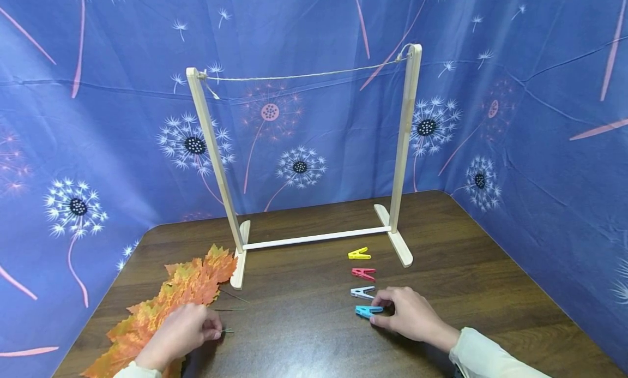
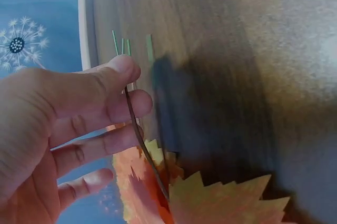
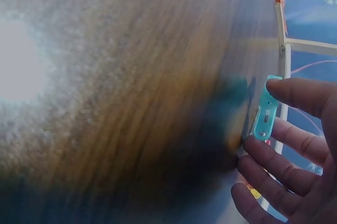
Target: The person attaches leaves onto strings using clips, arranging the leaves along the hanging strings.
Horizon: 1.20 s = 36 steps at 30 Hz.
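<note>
On the left, my left hand [image 1: 182,333] pinches a thin dark leaf stem [image 2: 138,129] between thumb and forefinger. Green stem tips stick out past the thumb in the left wrist view. Orange and yellow maple leaves [image 1: 183,282] lie in an overlapping row beneath and beyond that hand. My right hand [image 1: 414,314] holds a light-blue clothespin [image 3: 267,112] by thumb and fingers, low over the table. Just beyond it lie a white clothespin [image 1: 362,292], a red clothespin [image 1: 363,273] and a yellow clothespin [image 1: 360,253].
A wooden frame [image 1: 406,138] stands at the back of the brown table [image 1: 294,334], with a twine line [image 1: 304,76] strung between its posts. Two flat feet and a white bottom bar [image 1: 316,239] support it. A blue dandelion-print curtain [image 1: 314,34] hangs behind.
</note>
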### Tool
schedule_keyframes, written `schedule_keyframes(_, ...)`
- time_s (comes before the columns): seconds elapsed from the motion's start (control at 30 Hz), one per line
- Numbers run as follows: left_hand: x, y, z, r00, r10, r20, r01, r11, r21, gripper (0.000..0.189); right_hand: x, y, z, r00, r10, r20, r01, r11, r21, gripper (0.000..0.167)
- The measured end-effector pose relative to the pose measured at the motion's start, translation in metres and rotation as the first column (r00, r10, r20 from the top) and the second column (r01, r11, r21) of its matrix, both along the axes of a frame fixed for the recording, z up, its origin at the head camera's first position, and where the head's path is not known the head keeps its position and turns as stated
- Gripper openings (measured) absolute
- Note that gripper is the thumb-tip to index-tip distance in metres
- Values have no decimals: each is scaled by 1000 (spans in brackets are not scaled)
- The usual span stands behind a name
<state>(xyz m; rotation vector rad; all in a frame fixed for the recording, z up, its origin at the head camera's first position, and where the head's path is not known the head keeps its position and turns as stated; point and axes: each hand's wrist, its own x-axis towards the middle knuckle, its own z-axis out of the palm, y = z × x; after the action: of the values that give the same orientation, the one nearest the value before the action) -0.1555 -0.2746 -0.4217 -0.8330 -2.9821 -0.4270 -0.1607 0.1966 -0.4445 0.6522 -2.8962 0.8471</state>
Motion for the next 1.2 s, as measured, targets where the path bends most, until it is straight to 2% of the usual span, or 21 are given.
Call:
schedule_keyframes(0.27,-2,1,10,1000,25,-4,-26,999,-32,18,-2,0,3,999,-4,45,5,999,-32,15)
schedule_keyframes(0.57,-10,5,25,995,3,-102,-10,998,-65,20,-4,-3,11,999,-39,12,39,998,-46,18)
schedule_keyframes(0.77,-15,11,41,988,-14,-151,6,999,-51,19,-8,-4,17,999,-14,-30,12,997,-80,16)
schedule_keyframes(1.0,-22,21,64,991,60,-119,-65,997,-37,16,-15,-6,28,999,22,-43,-26,996,-89,17)
schedule_keyframes(1.2,-27,26,82,986,84,-145,-84,996,9,14,-22,-9,34,996,50,-69,-58,992,-113,25)
